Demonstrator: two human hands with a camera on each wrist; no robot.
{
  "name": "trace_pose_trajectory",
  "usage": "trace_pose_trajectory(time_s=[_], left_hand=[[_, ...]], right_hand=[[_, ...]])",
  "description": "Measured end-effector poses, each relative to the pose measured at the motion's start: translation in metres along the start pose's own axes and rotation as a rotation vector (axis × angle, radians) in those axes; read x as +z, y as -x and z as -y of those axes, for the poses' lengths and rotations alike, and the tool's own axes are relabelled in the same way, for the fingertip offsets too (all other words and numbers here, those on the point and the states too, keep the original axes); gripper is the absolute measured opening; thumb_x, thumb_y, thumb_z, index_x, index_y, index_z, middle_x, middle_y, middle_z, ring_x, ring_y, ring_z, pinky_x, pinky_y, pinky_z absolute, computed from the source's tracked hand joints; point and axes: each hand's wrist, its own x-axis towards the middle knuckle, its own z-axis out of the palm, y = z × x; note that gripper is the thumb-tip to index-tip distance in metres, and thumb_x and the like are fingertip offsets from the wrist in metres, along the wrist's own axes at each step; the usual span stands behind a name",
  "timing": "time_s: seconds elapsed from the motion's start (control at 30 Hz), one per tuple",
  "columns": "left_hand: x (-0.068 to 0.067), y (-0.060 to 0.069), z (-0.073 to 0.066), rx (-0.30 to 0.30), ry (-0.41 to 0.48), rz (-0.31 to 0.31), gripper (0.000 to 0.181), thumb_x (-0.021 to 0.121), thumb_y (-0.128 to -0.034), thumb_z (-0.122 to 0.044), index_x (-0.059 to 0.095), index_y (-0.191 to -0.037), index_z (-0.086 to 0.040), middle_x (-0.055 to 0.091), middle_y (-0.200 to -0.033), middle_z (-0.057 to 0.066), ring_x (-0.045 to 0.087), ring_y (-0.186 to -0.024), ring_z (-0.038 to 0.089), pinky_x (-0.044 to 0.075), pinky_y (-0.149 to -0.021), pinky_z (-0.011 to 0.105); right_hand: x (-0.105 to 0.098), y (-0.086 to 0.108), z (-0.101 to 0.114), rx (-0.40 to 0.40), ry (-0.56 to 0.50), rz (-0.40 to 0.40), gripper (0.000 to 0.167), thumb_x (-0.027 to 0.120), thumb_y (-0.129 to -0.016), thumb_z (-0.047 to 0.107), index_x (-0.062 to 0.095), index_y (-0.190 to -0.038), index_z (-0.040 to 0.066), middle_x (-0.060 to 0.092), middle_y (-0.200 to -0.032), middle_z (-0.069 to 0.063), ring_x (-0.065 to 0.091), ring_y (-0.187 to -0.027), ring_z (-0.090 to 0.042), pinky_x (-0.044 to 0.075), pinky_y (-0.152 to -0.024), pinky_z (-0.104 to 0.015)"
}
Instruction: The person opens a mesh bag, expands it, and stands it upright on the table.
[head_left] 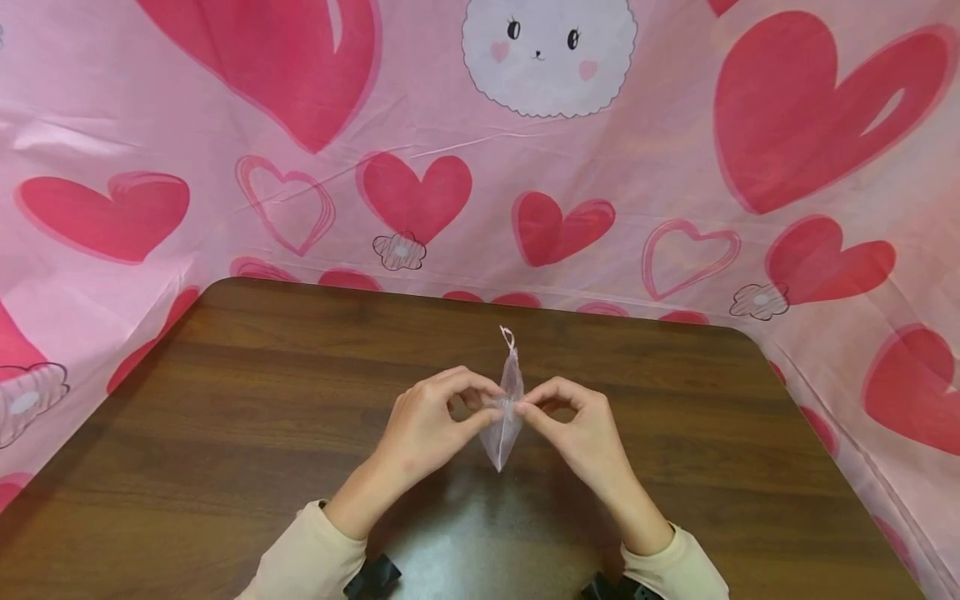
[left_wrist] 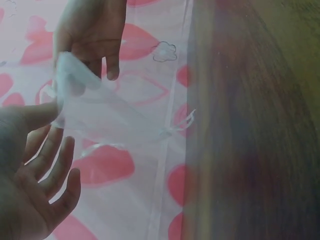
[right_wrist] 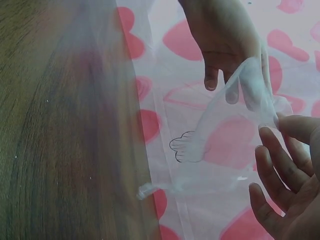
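A small sheer white drawstring pouch [head_left: 504, 433] is held up over the middle of the brown table, its cord loop [head_left: 508, 336] pointing away toward the far edge. My left hand [head_left: 431, 417] pinches one side of it between thumb and fingertips. On the other side my right hand [head_left: 581, 421] pinches it the same way. In the left wrist view the see-through pouch [left_wrist: 105, 105] spreads between both hands, with loose cords at its narrow end. The right wrist view shows the thin fabric [right_wrist: 220, 135] hanging from the pinching fingers. No contents show through it.
The wood-grain table [head_left: 262, 433] lies below both hands. Pink cloth printed with hearts [head_left: 562, 150] surrounds its far side and flanks. Black devices [head_left: 372, 577] sit by the cream sleeves [head_left: 303, 554] at both wrists.
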Motion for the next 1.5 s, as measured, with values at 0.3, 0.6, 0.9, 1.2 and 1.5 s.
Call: trace_pose_trajectory(time_s=[0.3, 0.6, 0.9, 1.2, 1.5], left_hand=[[-0.0016, 0.0001, 0.0003, 0.019, -0.006, 0.02, 0.025, 0.085, -0.079, -0.03, 0.076, -0.102, -0.029, 0.061, -0.079, -0.021, 0.059, -0.071, 0.007, 0.045, -0.061, 0.024], [-0.0017, 0.0013, 0.0019, 0.027, -0.096, -0.06, 0.009, 0.083, -0.0807, -0.03, 0.078, -0.087, -0.032, 0.058, -0.075, -0.027, 0.054, -0.068, -0.001, 0.042, -0.058, 0.025], [-0.0021, 0.002, 0.001, -0.07, -0.108, -0.082, 0.013, 0.085, -0.0792, -0.029, 0.075, -0.085, -0.034, 0.063, -0.074, -0.023, 0.055, -0.065, -0.003, 0.042, -0.06, 0.03], [-0.0001, 0.0024, 0.0017, -0.054, -0.113, -0.103, 0.012, 0.084, -0.0803, -0.027, 0.078, -0.09, -0.031, 0.06, -0.072, -0.023, 0.056, -0.067, -0.001, 0.041, -0.057, 0.028], [0.0006, 0.0028, 0.0029, -0.049, -0.103, -0.126, 0.012, 0.085, -0.0795, -0.027, 0.077, -0.087, -0.032, 0.061, -0.072, -0.022, 0.055, -0.065, -0.002, 0.042, -0.058, 0.028]], right_hand=[[0.0021, 0.0006, -0.0031, -0.02, 0.005, 0.018, 0.008, 0.081, -0.082, 0.011, 0.074, -0.082, 0.013, 0.07, -0.079, 0.006, 0.063, -0.076, -0.013, 0.051, -0.073, -0.034], [0.0045, 0.003, -0.0027, -0.099, 0.009, 0.042, 0.007, 0.08, -0.083, 0.009, 0.077, -0.089, 0.012, 0.073, -0.084, 0.005, 0.066, -0.077, -0.012, 0.051, -0.071, -0.027], [0.0038, 0.0029, -0.0041, -0.117, -0.002, 0.036, 0.008, 0.079, -0.084, 0.008, 0.077, -0.091, 0.012, 0.074, -0.084, 0.005, 0.065, -0.076, -0.013, 0.051, -0.07, -0.028], [0.0034, 0.0039, -0.002, -0.008, 0.033, 0.091, 0.011, 0.078, -0.087, 0.019, 0.077, -0.098, 0.015, 0.073, -0.091, 0.007, 0.065, -0.081, -0.013, 0.05, -0.072, -0.028], [0.004, 0.0056, -0.0007, 0.017, 0.109, 0.129, 0.009, 0.079, -0.086, 0.019, 0.079, -0.094, 0.016, 0.074, -0.088, 0.009, 0.064, -0.077, -0.011, 0.051, -0.067, -0.029]])
